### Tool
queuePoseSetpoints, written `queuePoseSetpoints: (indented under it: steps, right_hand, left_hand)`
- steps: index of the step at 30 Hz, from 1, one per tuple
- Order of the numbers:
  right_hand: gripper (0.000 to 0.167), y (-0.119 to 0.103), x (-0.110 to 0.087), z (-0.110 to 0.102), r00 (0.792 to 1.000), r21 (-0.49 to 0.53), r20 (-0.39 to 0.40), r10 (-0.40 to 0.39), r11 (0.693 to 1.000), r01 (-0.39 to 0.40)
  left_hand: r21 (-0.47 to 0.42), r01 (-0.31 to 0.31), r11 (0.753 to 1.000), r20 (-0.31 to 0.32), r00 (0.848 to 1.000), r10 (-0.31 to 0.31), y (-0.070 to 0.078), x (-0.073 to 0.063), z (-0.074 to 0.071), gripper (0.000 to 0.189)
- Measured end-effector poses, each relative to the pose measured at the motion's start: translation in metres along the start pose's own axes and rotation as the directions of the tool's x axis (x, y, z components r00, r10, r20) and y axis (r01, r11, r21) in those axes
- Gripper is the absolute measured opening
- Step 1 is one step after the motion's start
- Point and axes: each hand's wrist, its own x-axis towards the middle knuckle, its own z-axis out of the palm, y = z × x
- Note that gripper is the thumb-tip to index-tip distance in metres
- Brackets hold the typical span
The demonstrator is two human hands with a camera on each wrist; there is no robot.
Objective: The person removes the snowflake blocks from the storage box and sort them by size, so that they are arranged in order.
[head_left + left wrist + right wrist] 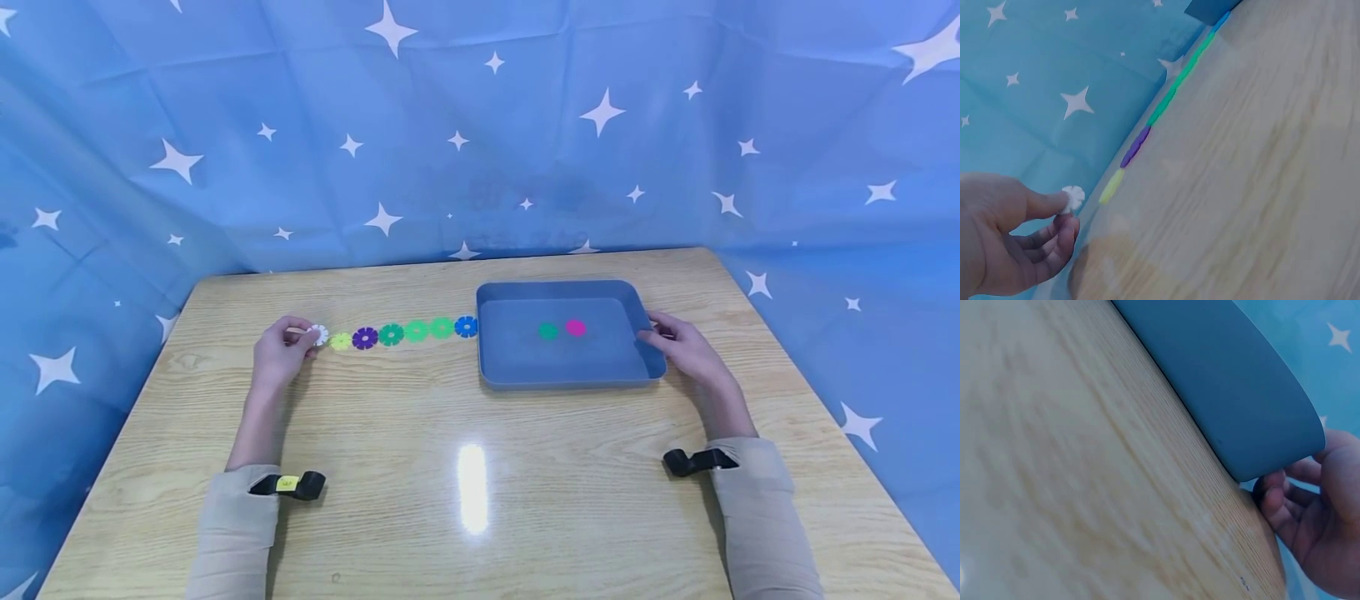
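Between thumb and fingers, my left hand [279, 354] pinches a white snowflake disc [1074, 198], held at the left end of a row of discs. From left to right the row has a yellow disc [341, 341], a purple disc [365, 338], several green discs [416, 331] and a blue disc [466, 326] beside the tray. My right hand [688, 350] grips the right wall of the blue-grey tray [562, 377], thumb over the rim and fingers outside. Inside the tray lie a green disc [548, 332] and a pink disc [576, 327].
Everything stands on a light wooden table [390, 450], the tray and row toward its far edge. A blue curtain with white stars [480, 125] hangs behind and at both sides. Black wrist cameras are strapped over both sleeves [236, 517].
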Motion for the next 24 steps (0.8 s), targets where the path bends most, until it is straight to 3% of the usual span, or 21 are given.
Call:
queuePoseSetpoints:
  steps: [9,14,24]
  right_hand:
    - [0.062,0.008,0.003,0.002,1.000,-0.004,-0.008,-0.006,1.000,0.006]
    - [0.066,0.014,0.003,0.002,1.000,0.010,-0.012,-0.007,1.000,0.007]
    - [0.062,0.013,0.005,0.002,1.000,0.007,-0.021,-0.015,1.000,0.015]
  left_hand:
    - [0.136,0.008,0.991,-0.039,0.999,-0.003,-0.005,-0.001,-0.001,0.026]
    - [0.158,0.044,0.987,-0.039,0.999,-0.038,-0.006,-0.001,-0.001,0.027]
    - [0.175,0.045,0.983,-0.064,0.997,-0.034,-0.010,0.001,0.002,0.029]
